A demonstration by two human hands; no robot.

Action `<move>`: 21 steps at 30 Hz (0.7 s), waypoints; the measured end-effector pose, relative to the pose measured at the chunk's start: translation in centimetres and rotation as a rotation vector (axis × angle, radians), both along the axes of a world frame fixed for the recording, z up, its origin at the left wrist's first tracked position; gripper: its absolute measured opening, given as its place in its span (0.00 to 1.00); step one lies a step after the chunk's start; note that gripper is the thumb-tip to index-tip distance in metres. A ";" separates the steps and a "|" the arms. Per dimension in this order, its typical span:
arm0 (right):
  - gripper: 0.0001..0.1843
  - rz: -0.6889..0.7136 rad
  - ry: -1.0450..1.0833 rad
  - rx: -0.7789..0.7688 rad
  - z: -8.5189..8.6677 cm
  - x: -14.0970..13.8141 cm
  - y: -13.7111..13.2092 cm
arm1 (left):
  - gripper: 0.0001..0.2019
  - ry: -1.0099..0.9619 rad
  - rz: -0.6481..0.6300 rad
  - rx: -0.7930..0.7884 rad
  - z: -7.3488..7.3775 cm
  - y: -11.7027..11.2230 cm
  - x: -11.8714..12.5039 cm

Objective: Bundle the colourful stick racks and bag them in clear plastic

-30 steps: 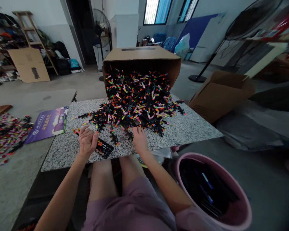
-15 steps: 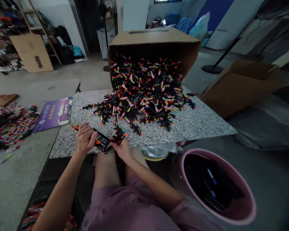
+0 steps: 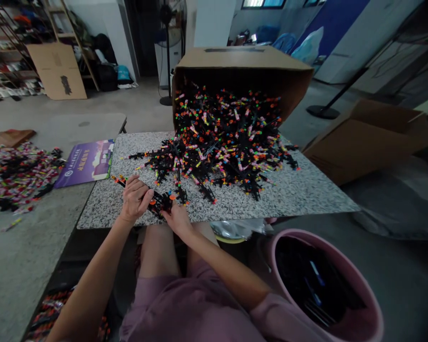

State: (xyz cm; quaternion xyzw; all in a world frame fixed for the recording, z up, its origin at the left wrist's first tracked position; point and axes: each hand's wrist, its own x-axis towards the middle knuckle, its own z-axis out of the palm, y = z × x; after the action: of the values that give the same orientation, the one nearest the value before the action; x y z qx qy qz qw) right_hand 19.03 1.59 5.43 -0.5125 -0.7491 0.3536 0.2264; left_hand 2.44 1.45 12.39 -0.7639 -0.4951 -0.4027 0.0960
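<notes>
Far left: loose heap (image 3: 17, 171) on grey surface, leaflet (image 3: 89, 161) just beside tabletop (image 3: 306, 190). My left grip (image 3: 135, 202) closed over one end of black rack (image 3: 160, 203) at near tabletop edge; my right grip (image 3: 178, 219) pinches other end. Rack looks light: thin plastic, stiff but snappable, coloured bits may pop off; I'd hold frame, not bits. Ahead: tangled pile (image 3: 228, 142) spilling from tipped box (image 3: 242, 61), prongs could snag. Right: bucket (image 3: 342, 266) by my knee, second box (image 3: 367, 137) well apart
</notes>
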 end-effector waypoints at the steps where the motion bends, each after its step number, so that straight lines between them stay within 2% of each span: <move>1: 0.23 -0.001 -0.005 -0.006 0.0 0.0 0.0 | 0.18 -0.005 -0.006 -0.005 0.0 0.0 0.0; 7: 0.17 -0.052 0.221 -0.031 -0.6 0.2 0.3 | 0.14 -0.009 -0.065 0.033 -0.1 0.1 -0.1; 11: 0.18 0.006 -0.060 -0.043 0.6 0.1 0.0 | 0.14 -0.014 -0.068 0.032 -0.1 -0.2 -0.1; 15: 0.16 0.166 -0.305 0.012 2.6 -0.8 -0.6 | 0.14 -0.055 -0.067 0.032 -0.4 -0.2 -0.1; 18: 0.16 0.228 -0.366 0.051 3.4 -1.4 -0.9 | 0.13 -0.118 -0.072 0.034 -0.4 0.0 0.0; 21: 0.17 0.240 -0.333 0.051 3.2 -1.3 -1.8 | 0.14 -0.170 -0.105 -0.047 0.0 -0.3 0.5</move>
State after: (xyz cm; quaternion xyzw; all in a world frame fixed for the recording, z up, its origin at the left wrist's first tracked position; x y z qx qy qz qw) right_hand 17.75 -0.17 8.63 -0.4652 -0.8405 0.2692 0.0685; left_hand 2.92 1.10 12.36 -0.7538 -0.4703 -0.4588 0.0145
